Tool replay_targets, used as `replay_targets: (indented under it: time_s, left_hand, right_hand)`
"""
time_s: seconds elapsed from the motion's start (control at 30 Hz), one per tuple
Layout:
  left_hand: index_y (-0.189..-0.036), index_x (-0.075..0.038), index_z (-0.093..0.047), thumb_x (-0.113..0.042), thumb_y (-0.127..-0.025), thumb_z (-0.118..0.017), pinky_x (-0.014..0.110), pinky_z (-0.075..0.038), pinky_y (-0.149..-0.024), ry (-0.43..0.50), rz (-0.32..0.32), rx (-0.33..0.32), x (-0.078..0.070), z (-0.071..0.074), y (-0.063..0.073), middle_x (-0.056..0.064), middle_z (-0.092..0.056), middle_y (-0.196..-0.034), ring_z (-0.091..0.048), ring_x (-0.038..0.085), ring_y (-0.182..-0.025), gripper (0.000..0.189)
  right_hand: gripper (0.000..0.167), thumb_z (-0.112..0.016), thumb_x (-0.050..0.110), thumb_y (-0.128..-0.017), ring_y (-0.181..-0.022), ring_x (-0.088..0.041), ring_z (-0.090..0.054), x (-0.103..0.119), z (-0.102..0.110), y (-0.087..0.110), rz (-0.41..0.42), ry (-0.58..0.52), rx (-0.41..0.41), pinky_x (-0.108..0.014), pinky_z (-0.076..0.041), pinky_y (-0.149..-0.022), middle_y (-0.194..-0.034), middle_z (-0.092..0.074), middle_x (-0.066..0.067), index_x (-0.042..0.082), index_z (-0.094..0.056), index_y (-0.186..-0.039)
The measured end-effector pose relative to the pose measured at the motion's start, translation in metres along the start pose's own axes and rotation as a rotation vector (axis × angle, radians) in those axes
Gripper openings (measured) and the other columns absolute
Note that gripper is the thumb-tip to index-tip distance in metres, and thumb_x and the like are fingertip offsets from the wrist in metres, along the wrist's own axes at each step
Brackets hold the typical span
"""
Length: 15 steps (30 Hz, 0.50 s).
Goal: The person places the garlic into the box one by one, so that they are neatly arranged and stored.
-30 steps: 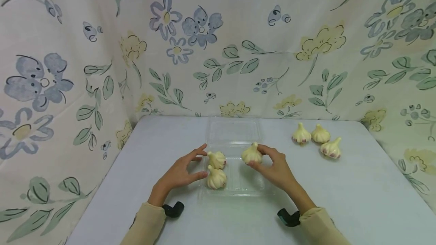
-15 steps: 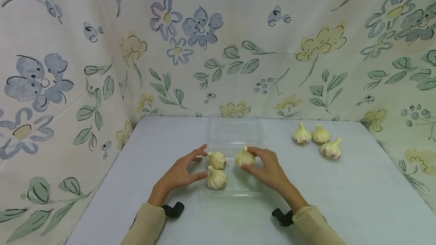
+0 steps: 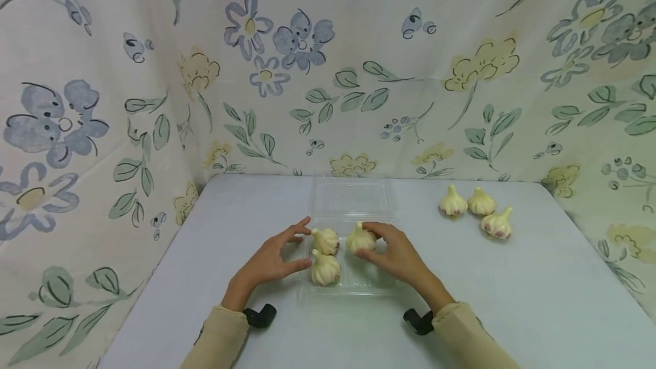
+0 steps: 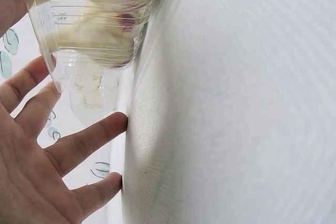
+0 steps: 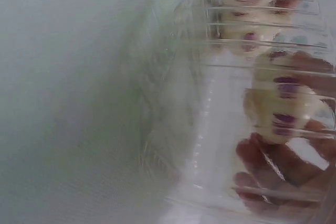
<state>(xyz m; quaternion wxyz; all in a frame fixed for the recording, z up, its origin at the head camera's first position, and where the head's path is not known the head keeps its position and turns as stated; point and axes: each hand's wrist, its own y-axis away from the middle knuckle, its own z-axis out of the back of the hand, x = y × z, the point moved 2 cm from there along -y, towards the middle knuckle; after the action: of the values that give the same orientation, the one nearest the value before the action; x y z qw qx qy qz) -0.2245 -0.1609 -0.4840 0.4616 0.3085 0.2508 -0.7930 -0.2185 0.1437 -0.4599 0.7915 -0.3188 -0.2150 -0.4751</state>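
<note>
My right hand (image 3: 402, 254) holds a garlic bulb (image 3: 360, 240) between thumb and fingers, above the base of a clear plastic clamshell box (image 3: 366, 290). Through the box wall in the right wrist view, the held bulb (image 5: 278, 103) shows purple marks, with fingers around it. Two garlic bulbs, one behind (image 3: 325, 241) and one in front (image 3: 326, 269), sit along the left side of the box. My left hand (image 3: 270, 258) is spread at the box's left edge. In the left wrist view, some fingertips (image 4: 47, 65) touch the clear rim, while others reach the tabletop.
Three more garlic bulbs (image 3: 482, 203) lie together at the table's back right. The box's clear lid (image 3: 351, 197) is folded open toward the back. Behind the white table (image 3: 553, 278) hangs a floral curtain (image 3: 318, 118).
My right hand has moved left and slightly down with the garlic bulb, toward the two bulbs in the box. The left hand has stayed in place.
</note>
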Motion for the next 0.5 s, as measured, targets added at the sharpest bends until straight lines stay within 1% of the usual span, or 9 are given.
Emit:
replay_targets:
  time_s: [0.17,0.3,0.5]
  left_hand:
    - [-0.158,-0.048,-0.026,-0.051,-0.089,-0.075,0.069,-0.04,-0.108,-0.002,-0.003,-0.005,0.0,-0.001,0.0,-0.012,-0.056,-0.145,-0.059,0.028,-0.134,0.084]
    - [-0.158,-0.048,-0.026,-0.051,-0.089,-0.074,0.069,-0.041,-0.107,-0.004,-0.003,-0.006,0.0,-0.001,0.0,-0.012,-0.056,-0.145,-0.059,0.028,-0.134,0.084]
    - [-0.158,-0.048,-0.026,-0.051,-0.088,-0.075,0.069,-0.041,-0.106,-0.002,0.002,-0.006,-0.001,0.0,0.0,-0.011,-0.056,-0.145,-0.059,0.028,-0.134,0.085]
  right_hand:
    - [0.059,-0.084,0.037,-0.084,-0.1,-0.018,-0.067,0.0,-0.004,-0.003,-0.036,0.091,0.045,-0.041,-0.054,-0.088,-0.127,-0.071,-0.004,0.012,-0.066,-0.134]
    - [0.057,-0.085,0.04,-0.082,-0.096,-0.018,-0.068,0.001,-0.007,-0.005,-0.035,0.165,0.051,-0.038,-0.053,-0.083,-0.121,-0.073,-0.003,0.013,-0.07,-0.13]
    - [0.055,-0.086,0.041,-0.08,-0.088,-0.018,-0.065,0.002,-0.011,-0.006,-0.029,0.245,0.05,-0.037,-0.05,-0.077,-0.102,-0.072,-0.002,0.017,-0.072,-0.127]
